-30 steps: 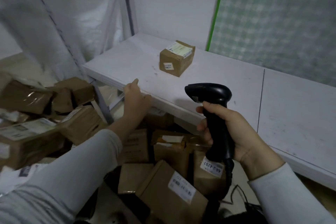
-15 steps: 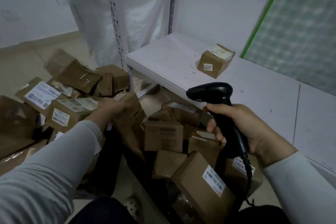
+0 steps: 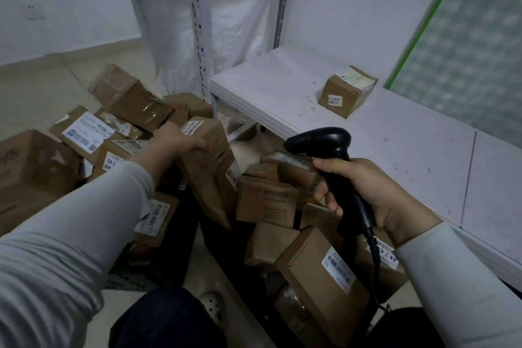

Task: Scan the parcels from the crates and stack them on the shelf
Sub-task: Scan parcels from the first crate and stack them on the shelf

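Left hand [image 3: 176, 140], fingers clamped on the top of a tall parcel [image 3: 210, 169], holds it upright left of the scanner [image 3: 330, 167] gripped in the right hand [image 3: 364, 195], scanner nose pointing left toward it.

Parcel sorting storeroom: labelled cardboard parcels [image 3: 158, 150] heaped on floor, white metal shelf [image 3: 395, 144], handheld barcode scanner [image 3: 333, 167].

left hand [image 3: 176, 141] — reaching, fingers clamped | right hand [image 3: 364, 192] — fisted, raised
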Demonstrator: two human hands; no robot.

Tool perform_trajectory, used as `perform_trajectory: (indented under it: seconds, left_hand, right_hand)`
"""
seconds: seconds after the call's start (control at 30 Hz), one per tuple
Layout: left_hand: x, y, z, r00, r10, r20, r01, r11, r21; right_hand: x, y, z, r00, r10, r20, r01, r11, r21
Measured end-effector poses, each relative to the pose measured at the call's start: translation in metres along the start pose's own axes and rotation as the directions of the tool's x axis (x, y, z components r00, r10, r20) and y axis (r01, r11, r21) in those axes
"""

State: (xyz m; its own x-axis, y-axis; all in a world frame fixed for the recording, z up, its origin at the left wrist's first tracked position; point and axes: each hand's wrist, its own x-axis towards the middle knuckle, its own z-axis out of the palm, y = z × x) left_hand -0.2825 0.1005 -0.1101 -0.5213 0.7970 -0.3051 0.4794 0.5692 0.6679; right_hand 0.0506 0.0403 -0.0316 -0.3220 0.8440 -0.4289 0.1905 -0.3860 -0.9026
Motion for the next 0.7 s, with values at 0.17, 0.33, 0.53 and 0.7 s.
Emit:
perform_trajectory:
  seconds: [0.17, 0.33, 0.53, 0.7]
  left_hand:
    - [-0.022, 0.004, -0.018, 0.996, 0.050, -0.070, -0.047, 0.998, 0.038]
    - [-0.052, 0.016, -0.035, 0.967, 0.120, -0.226, -0.095, 0.988, 0.121]
    - [-0.090, 0.024, -0.055, 0.923, 0.160, -0.350, -0.144, 0.987, 0.071]
    - [-0.122, 0.029, -0.064, 0.889, 0.136, -0.438, -0.157, 0.988, -0.012]
  right_hand:
    - [-0.011, -0.001, 0.007, 1.000, 0.001, -0.006, -0.001, 1.000, -0.003]
    - [-0.031, -0.005, 0.014, 1.000, -0.030, -0.004, 0.030, 1.000, -0.005]
    - [-0.055, -0.011, 0.012, 0.998, -0.060, -0.037, 0.057, 0.996, -0.071]
    - [-0.084, -0.018, -0.006, 0.987, -0.113, -0.118, 0.079, 0.962, -0.263]
